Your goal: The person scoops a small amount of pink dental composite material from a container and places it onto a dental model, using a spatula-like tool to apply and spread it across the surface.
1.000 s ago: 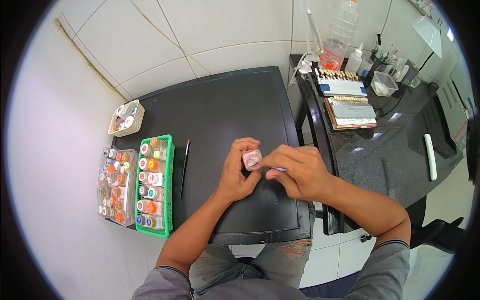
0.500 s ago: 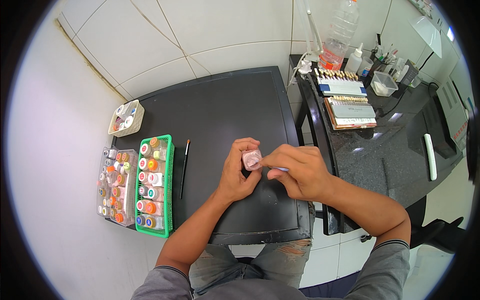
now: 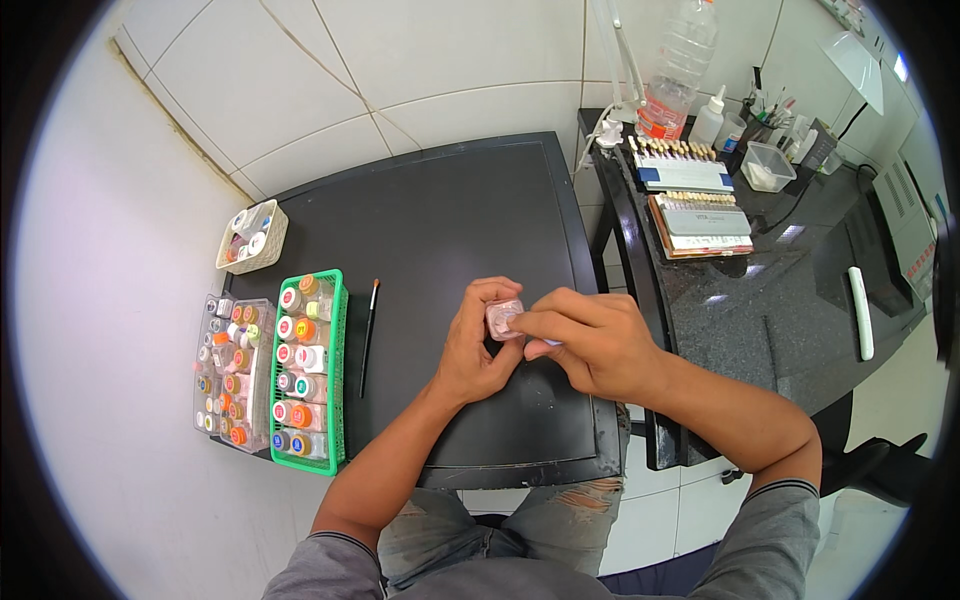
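Observation:
In my left hand (image 3: 478, 345), closed around it, is a small square clear jar (image 3: 504, 318) with pinkish-white contents, tilted so its top faces up toward me. My right hand (image 3: 600, 345) comes in from the right, its index fingertip at the jar's mouth. Between the thumb and curled fingers of that hand shows a pale bluish-white object (image 3: 551, 343); most of it is hidden, so its kind is unclear. Both hands are above the right part of the black table (image 3: 430, 230). A thin black brush (image 3: 368, 340) with an orange-brown tip lies to their left.
A green basket (image 3: 340, 380) of capped jars stands at the table's left, beside a clear container (image 3: 262, 400) of more jars. Behind them sits a cream basket (image 3: 281, 235). On the right-hand counter (image 3: 720, 340) are tooth shade guides (image 3: 700, 222), bottles and a white stick-like object (image 3: 860, 312).
My right index fingertip has shifted slightly farther over the jar's mouth. Less of the pale object shows under my right hand. My left hand and the jar have hardly moved.

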`<state>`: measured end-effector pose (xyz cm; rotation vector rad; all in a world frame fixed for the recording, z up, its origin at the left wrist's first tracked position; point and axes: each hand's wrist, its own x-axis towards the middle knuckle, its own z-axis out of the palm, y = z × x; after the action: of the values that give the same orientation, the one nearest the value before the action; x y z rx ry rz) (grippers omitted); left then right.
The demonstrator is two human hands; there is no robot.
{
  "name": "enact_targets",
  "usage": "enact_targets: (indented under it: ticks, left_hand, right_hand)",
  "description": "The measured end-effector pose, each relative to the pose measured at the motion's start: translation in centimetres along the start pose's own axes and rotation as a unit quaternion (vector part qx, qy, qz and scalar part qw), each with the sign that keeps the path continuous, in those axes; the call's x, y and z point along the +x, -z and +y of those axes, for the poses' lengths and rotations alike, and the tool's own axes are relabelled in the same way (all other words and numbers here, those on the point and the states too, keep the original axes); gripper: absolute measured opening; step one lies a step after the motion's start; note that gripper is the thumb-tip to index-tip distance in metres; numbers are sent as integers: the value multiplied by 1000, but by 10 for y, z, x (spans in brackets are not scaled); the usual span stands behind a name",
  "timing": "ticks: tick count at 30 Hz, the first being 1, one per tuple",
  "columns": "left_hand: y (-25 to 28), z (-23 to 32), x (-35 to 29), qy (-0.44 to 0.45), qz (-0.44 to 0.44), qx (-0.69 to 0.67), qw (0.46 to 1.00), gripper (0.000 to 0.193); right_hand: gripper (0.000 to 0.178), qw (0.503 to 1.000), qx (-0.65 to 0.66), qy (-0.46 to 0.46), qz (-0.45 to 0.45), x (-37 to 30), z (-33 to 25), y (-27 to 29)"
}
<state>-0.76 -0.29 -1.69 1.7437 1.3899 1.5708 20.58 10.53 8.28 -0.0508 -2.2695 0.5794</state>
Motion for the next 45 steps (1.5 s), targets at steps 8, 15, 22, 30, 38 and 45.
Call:
enact_targets:
  ticks: [8, 15, 22, 30, 38, 45]
  left_hand:
    - [-1, 10, 1, 18, 0, 2, 1000, 65]
    - [-3, 7, -1, 42, -10, -28, 999, 75]
    - [-6, -2, -2, 28, 13, -32, 999, 77]
    - [-2, 5, 1, 12, 17, 9, 1000, 74]
    - [0, 15, 6, 4, 45, 76, 996, 72]
    - [5, 23, 11, 32, 60, 98, 993, 65]
  right_hand:
    - [19, 1000, 19, -6, 13, 0, -1, 5]
    - [16, 999, 27, 7, 24, 0, -1, 6]
    - [18, 996, 55, 33, 55, 1, 2, 6]
    - [20, 999, 38, 18, 34, 1, 0, 6]
    - [20, 999, 29, 11, 30, 2, 0, 7]
    - [22, 999, 11, -8, 43, 1, 1, 8]
